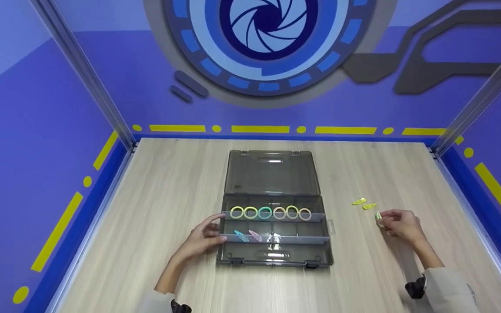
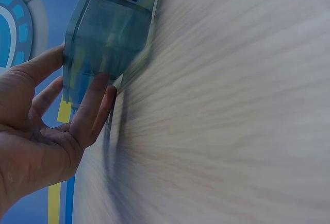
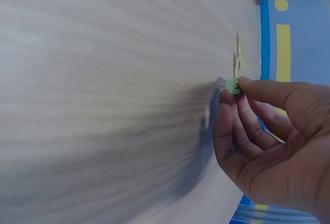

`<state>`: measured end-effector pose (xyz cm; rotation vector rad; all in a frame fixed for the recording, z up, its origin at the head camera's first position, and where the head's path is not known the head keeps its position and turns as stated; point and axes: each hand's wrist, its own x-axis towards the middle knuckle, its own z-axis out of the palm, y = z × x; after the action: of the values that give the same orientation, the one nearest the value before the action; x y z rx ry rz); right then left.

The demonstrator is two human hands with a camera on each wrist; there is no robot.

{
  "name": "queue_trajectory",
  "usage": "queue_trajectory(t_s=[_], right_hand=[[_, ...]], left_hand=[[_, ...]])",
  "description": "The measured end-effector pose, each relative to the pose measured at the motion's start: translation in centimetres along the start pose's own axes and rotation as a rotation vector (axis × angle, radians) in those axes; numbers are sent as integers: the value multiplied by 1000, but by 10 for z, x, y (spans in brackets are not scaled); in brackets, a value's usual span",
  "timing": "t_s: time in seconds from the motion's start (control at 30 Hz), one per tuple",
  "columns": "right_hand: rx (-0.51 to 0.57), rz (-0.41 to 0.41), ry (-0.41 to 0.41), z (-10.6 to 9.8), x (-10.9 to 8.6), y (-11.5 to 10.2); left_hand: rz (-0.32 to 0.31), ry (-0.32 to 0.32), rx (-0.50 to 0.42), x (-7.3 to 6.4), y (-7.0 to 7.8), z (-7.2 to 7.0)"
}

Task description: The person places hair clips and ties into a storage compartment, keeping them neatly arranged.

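A smoky clear organizer box (image 1: 275, 256) lies with its lid (image 1: 272, 174) folded back. My left hand (image 1: 198, 239) holds the box's left side wall; in the left wrist view its thumb and fingers (image 2: 90, 108) meet the box's edge. Several hair ties (image 1: 265, 212) in yellow, green and peach stand in a row in the back section. A blue hair clip (image 1: 241, 236) and a pink hair clip (image 1: 255, 235) are in the middle section. My right hand (image 1: 402, 226) pinches a light green hair clip (image 3: 233, 86) between thumb and fingertips, low over the table.
Two yellow hair clips, one farther back (image 1: 359, 201) and one nearer (image 1: 369, 206), lie on the wooden table (image 1: 181, 174) just beyond my right hand. Blue panels (image 1: 102, 78) with yellow marks wall the table at the back and both sides.
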<state>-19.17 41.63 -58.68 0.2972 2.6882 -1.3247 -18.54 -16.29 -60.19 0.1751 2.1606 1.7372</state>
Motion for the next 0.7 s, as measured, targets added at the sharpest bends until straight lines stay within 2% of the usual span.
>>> queue_trajectory(t_s=[0.17,0.4,0.7], right_hand=[[24,-24,-5,-1,-1,-11],[117,-55,-51,-1,0,-28],[82,-125,-95,8,0,-61]], left_hand=[[11,-16,-18,2,-1,-1],[20,-39,-6,4,-1,-3],[11,-25,5,2,-1,-2]])
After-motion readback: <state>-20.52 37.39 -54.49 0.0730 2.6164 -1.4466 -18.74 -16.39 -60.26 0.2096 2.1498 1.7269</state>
